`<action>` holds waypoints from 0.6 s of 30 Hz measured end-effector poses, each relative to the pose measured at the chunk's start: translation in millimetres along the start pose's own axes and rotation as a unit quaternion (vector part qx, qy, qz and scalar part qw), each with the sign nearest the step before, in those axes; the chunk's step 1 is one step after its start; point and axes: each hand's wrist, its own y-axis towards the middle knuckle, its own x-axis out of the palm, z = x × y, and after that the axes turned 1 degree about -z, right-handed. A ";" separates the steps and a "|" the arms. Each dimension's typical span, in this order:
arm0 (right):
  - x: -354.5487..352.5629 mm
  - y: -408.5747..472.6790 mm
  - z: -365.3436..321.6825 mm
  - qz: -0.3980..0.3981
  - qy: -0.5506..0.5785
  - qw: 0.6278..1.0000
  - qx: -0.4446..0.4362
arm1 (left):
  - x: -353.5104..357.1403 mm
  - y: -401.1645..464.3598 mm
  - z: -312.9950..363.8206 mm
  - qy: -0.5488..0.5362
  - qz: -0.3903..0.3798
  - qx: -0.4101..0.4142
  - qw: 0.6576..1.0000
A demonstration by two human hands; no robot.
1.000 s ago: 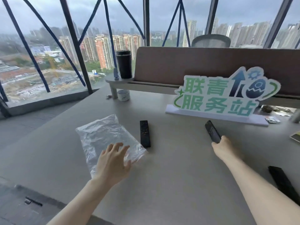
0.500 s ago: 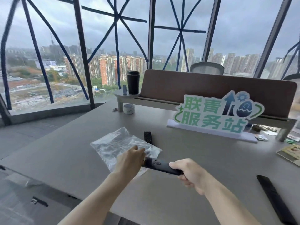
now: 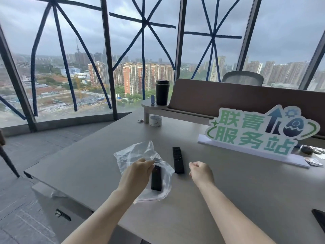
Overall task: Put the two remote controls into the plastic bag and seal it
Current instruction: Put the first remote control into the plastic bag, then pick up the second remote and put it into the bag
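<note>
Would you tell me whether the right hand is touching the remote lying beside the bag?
Apart. The head view shows bare table between the right hand and the remote.

Bare table (image 3: 228, 182) lies open right of the second remote (image 3: 178, 160); sign (image 3: 260, 132) blocks behind.

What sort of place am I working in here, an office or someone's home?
Most likely a high-rise office: a long desk with a divider panel, a mesh office chair behind it, a green standing sign with Chinese characters, and tall windows overlooking city towers.
</note>
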 end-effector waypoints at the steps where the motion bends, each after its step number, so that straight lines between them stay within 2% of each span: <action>1: 9.6 10.0 -3.3 -0.007 -0.050 0.999 -0.005 | -1.9 0.2 -1.9 -0.011 0.005 0.002 1.000; 6: 51.0 38.2 -11.9 -0.002 -0.210 0.978 0.011 | -4.7 1.0 -12.9 -0.023 -0.002 0.021 1.000; 8: 57.9 40.6 -9.1 0.005 -0.250 0.968 0.004 | -4.0 0.6 -16.2 -0.026 -0.005 0.022 0.999; 10: 57.0 41.7 -8.7 -0.024 -0.265 0.964 -0.002 | -2.0 1.8 -19.3 -0.041 -0.011 0.009 0.999; 12: 46.0 40.0 -7.0 -0.068 -0.203 0.977 0.007 | 0.2 2.4 -20.6 -0.046 -0.019 -0.004 0.999; 14: 19.7 27.7 -2.5 -0.104 -0.063 0.992 0.016 | 4.6 3.9 -16.5 -0.041 -0.029 -0.010 0.999; 16: -16.9 8.7 10.1 -0.136 0.063 0.988 0.024 | 9.5 7.4 -6.2 -0.047 -0.038 -0.021 0.998; 18: -61.5 -17.0 23.6 -0.175 0.133 0.975 0.015 | 16.1 15.8 9.5 -0.072 -0.039 -0.040 0.996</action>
